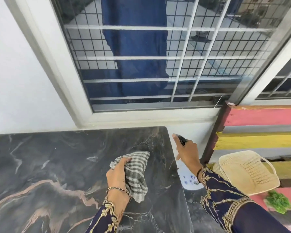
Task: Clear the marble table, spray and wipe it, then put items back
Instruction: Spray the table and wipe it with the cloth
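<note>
- Left hand [118, 172]: fingers clamping a checked cloth [136, 170], resting it on the marble table [49, 165] beneath them.
- Right hand [187, 153]: fingers wrapping a spray bottle [189, 181], hanging just past the table's right edge.
- Barred window [141, 56]: standing beyond both sets of fingertips.

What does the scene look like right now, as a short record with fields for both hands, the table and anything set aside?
left hand: grips the bunched checked cloth on the marble table, near its right edge
right hand: holds the spray bottle just off the table's right edge
set aside: woven basket and green plant on the painted slatted bench, to the right
stage: wiping; items not yet back
</note>
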{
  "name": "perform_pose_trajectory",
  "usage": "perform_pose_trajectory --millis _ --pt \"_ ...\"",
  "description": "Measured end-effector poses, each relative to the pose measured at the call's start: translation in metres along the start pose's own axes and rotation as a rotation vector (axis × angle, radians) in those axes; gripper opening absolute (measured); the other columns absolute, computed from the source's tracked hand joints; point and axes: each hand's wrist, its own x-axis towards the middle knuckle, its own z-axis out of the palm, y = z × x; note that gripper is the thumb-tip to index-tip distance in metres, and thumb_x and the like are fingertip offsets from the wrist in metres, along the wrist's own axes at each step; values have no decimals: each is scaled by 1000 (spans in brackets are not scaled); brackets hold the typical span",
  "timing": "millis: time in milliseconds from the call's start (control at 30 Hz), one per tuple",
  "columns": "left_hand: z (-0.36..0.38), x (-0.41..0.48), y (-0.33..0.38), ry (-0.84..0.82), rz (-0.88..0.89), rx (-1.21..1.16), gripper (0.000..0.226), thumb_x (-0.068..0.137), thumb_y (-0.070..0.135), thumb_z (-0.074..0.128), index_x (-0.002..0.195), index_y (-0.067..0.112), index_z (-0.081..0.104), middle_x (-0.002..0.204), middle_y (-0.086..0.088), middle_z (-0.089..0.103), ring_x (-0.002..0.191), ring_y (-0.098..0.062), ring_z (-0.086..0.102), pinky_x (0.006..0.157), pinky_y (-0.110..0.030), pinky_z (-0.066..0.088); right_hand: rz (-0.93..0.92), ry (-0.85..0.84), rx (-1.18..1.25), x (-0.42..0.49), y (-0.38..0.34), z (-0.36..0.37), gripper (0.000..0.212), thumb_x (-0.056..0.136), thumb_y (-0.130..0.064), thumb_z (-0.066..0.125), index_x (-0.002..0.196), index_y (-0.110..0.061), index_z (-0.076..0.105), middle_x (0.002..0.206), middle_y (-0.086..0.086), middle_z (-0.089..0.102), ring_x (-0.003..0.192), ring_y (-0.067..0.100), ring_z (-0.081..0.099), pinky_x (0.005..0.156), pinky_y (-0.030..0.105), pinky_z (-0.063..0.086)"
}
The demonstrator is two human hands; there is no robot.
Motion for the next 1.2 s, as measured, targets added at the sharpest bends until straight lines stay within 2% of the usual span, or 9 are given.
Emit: perform_pose_trajectory --millis 133,267,467,600,700,867,933,1067,1200 --pt "40 -16 -23 -69 -13 50 20 63 15 82 74 5 69 51 -3 71 56 -24 69 55 -26 52 -64 112 2 9 30 -35 59 90 -61 61 54 -14 56 51 10 60 43 16 60 43 14 41" --pt "91 -38 -56 -117 -49 91 17 65 14 81 74 4 69 54 -5 72 50 -22 70 55 -25 52 -88 163 16 22 69 -86 59 91 -51 67 51 -11 49 54 17 58 45 27 58 45 32 43" --pt "164 -66 -109 -165 -70 135 17 67 10 80 75 1 68 76 -15 72 68 -26 69 66 -32 57 -39 255 -281 45 136 -172 54 92 -63 56 62 -20 43 62 1 50 59 29 50 49 31 29" --pt "203 -79 -145 -156 -68 154 54 64 15 81 109 -9 62 107 -26 68 96 -36 69 89 -49 56 -50 272 -301 63 194 -213 62 86 -67 60 60 -11 56 52 5 56 50 27 56 47 32 36" --pt "223 -79 -168 -144 -77 169 64 63 16 81 116 -10 56 111 -27 66 102 -38 67 94 -55 53 -7 234 -280 70 224 -219 54 84 -67 65 57 -21 60 47 1 57 46 20 56 45 30 33" --pt "251 -67 -208 -94 -109 258 24 68 14 80 75 0 62 90 -22 70 83 -32 69 85 -45 55 105 68 -290 79 281 -208 48 84 -51 74 54 -17 60 46 4 58 45 20 56 44 28 28" --pt "260 -60 -221 -87 -118 277 23 70 13 79 66 3 59 82 -21 68 76 -29 66 78 -44 55 130 16 -308 82 303 -201 49 87 -47 72 55 -13 58 49 5 58 47 22 56 45 30 34" --pt "268 -51 -234 -104 -109 291 15 72 12 78 70 4 65 81 -21 68 78 -30 66 75 -41 54 161 -94 -305 91 320 -186 39 94 -38 66 75 -4 70 68 13 70 66 32 66 62 41 52" --pt "269 -47 -233 -86 -107 317 14 72 12 78 72 2 68 84 -22 72 80 -33 70 82 -46 57 185 -156 -345 95 326 -179 29 97 -31 60 87 -6 72 78 11 71 76 33 65 63 34 41"
